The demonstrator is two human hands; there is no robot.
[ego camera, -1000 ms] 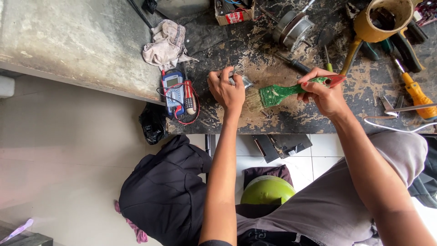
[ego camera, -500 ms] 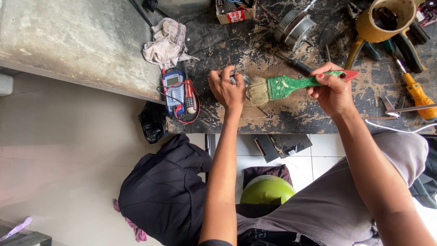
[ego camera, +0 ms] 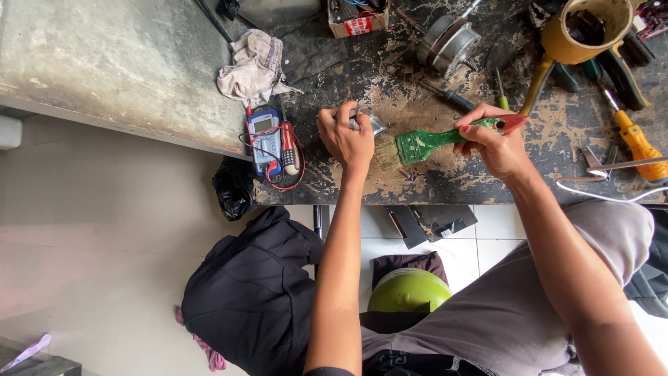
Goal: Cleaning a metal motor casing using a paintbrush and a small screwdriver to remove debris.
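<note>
Both hands down: left hand (ego camera: 346,137) clamps metal part (ego camera: 369,124), right hand (ego camera: 495,145) angles brush (ego camera: 431,142)

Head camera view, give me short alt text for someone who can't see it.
A person's right hand sweeps a green paintbrush against a small metal part gripped in the left hand, over a grimy workbench with a multimeter.

Head camera, looking straight down, close over workbench (ego camera: 431,174)

i'm seeing both my arms bare to the elbow, no sleeves, left hand (ego camera: 346,136), right hand (ego camera: 495,143), red-painted thumbnail on the right, grey trousers (ego camera: 515,306) below.
</note>
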